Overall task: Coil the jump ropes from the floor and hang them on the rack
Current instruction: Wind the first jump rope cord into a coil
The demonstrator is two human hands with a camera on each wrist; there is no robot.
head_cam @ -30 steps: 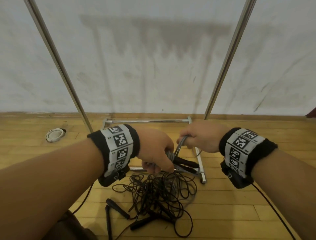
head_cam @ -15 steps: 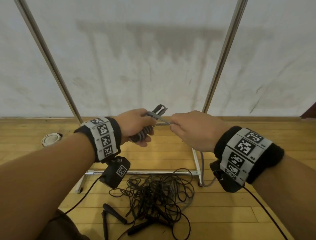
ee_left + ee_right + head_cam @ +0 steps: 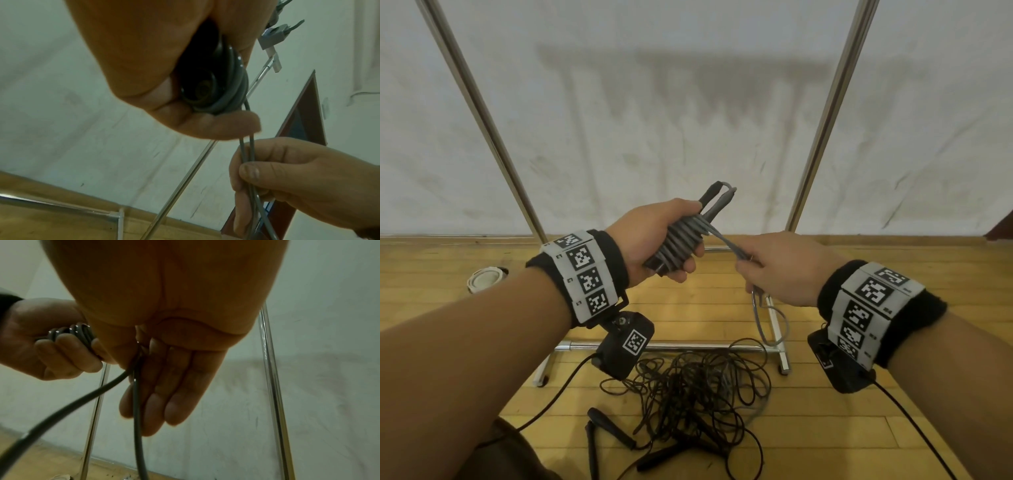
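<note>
Standing at the rack (image 3: 822, 130), I am looking past its two slanted metal poles to the black jump ropes (image 3: 688, 394) lying tangled on the wooden floor (image 3: 825, 431), inside and just in front of its base bars. I am judging every rope here light, limp and a little slick, so a loose strand will slide and spring open; the stiff handles look the surest place to grip.

My left hand (image 3: 654, 236) is clenching the grey jump rope (image 3: 681, 240), its fingers (image 3: 205, 126) curling round the handles with the cord already wound tightly round them. My right hand (image 3: 780, 267) is pinching the doubled grey tail between thumb (image 3: 249, 172) and forefinger, its other fingers (image 3: 174, 402) lying fairly straight. The remaining loop is hanging slack below.
</note>
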